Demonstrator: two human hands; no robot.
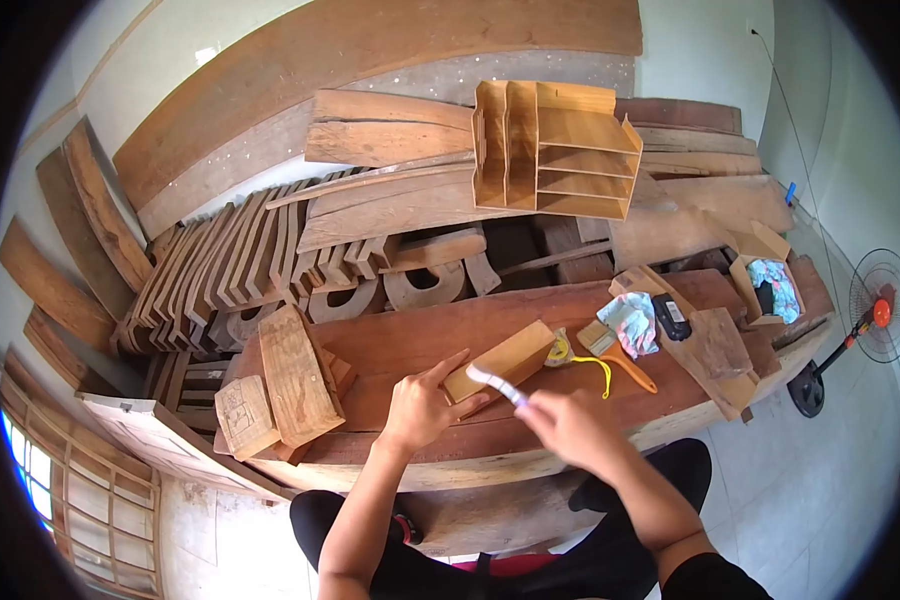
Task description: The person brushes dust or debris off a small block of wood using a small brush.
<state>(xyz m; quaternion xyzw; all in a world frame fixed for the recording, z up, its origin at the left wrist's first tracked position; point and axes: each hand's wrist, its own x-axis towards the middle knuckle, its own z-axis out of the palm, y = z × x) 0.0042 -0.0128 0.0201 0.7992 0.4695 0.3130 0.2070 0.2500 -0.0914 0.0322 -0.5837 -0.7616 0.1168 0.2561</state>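
My left hand [420, 408] grips the near left end of a small box-shaped piece of wood [510, 355], thumb and fingers on either side. The piece lies tilted on the thick reddish-brown wooden slab [410, 345]. My right hand [575, 430] is closed around a small brush [498, 383] with a pale head. The brush head is over the near end of the wooden piece; whether it touches cannot be told. Just right of the piece lie a yellow tape measure [560, 350] with a yellow strap and a flat brush with an orange handle [632, 370].
A patterned cloth [630, 325] and a black case [672, 317] lie on the right. Beyond stands an open box [755, 268] holding cloth. Wooden blocks [298, 375] are stacked left. A wooden desk organizer [558, 150] stands behind, among boards. A fan [875, 312] is at far right.
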